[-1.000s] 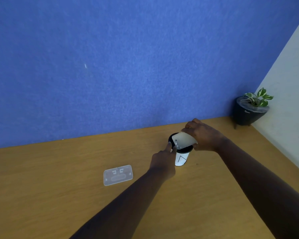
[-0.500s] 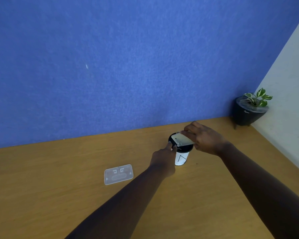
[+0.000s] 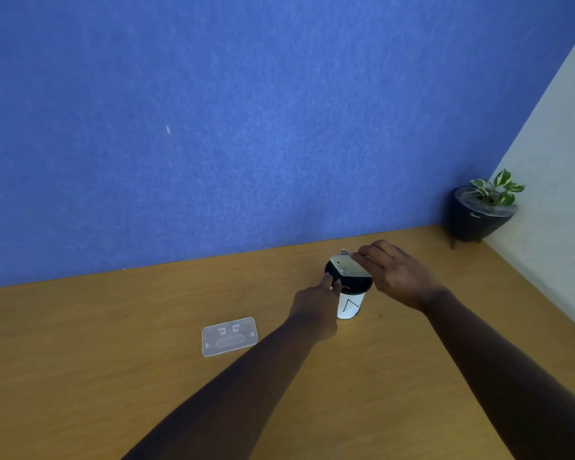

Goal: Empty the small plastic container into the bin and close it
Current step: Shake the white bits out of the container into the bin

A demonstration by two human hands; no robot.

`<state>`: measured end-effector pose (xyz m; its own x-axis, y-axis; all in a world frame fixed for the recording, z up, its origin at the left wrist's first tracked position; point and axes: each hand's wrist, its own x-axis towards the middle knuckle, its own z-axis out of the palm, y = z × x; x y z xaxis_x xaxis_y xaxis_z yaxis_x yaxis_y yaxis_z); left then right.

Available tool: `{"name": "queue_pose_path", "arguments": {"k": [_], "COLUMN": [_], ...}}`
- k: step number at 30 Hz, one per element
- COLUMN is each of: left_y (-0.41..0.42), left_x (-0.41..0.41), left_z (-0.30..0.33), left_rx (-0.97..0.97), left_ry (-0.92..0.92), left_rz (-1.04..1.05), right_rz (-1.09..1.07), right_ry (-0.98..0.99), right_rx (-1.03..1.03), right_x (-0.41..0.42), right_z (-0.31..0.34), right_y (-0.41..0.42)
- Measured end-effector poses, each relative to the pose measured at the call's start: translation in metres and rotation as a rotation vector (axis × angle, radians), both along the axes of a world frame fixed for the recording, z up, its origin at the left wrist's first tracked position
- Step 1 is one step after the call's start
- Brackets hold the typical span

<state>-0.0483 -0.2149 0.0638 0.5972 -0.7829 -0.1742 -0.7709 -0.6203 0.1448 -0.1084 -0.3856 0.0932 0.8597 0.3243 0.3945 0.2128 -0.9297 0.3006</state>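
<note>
A small white bin (image 3: 350,305) with a black rim and a triangle mark stands on the wooden desk (image 3: 113,376). My right hand (image 3: 397,277) holds the small clear plastic container (image 3: 349,265) tipped over the bin's mouth. My left hand (image 3: 316,305) pinches the bin's black rim on its near left side. The container's clear lid (image 3: 229,336) lies flat on the desk, left of the bin. Something small shows at the container's far edge; I cannot tell what it is.
A blue felt partition (image 3: 246,127) rises along the desk's back edge. A black pot with a green plant (image 3: 480,215) stands in the back right corner by a white wall (image 3: 561,194).
My right hand has tilted the container flatter over the bin and shifted slightly up and back. My left hand stays on the rim. The lid has not moved.
</note>
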Motion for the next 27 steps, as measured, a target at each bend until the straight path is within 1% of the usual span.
{"name": "queue_pose_path", "arguments": {"k": [4,9,14,16,20,23,25,27], "left_y": [0.0,0.0,0.0,0.0,0.001,0.0,0.0,-0.001], "left_x": [0.0,0.0,0.001,0.001,0.001,0.001,0.0,0.0], "left_z": [0.0,0.0,0.0,0.0,0.001,0.001,0.001,0.001], "left_rx": [0.0,-0.002,-0.004,-0.004,0.0,0.002,0.002,0.013], "left_ry": [-0.002,0.002,0.008,0.011,0.015,0.018,0.02,0.02], "left_rz": [0.0,0.003,0.004,0.0,0.0,0.0,0.002,0.004], "right_rz": [0.034,0.026,-0.025,-0.077,-0.218,-0.289,-0.319,-0.324], "right_ry": [0.001,-0.026,-0.029,-0.022,-0.027,-0.044,-0.059,-0.072], "right_rx": [-0.08,-0.076,-0.004,0.079,0.431,0.636,0.739,0.792], "right_x": [-0.009,-0.014,-0.014,-0.014,-0.012,-0.013,-0.014,-0.016], "right_z": [-0.013,-0.021,-0.021,-0.021,-0.022,-0.025,-0.026,-0.026], "right_y": [-0.007,-0.013,-0.01,-0.007,-0.006,-0.01,-0.013,-0.014]}}
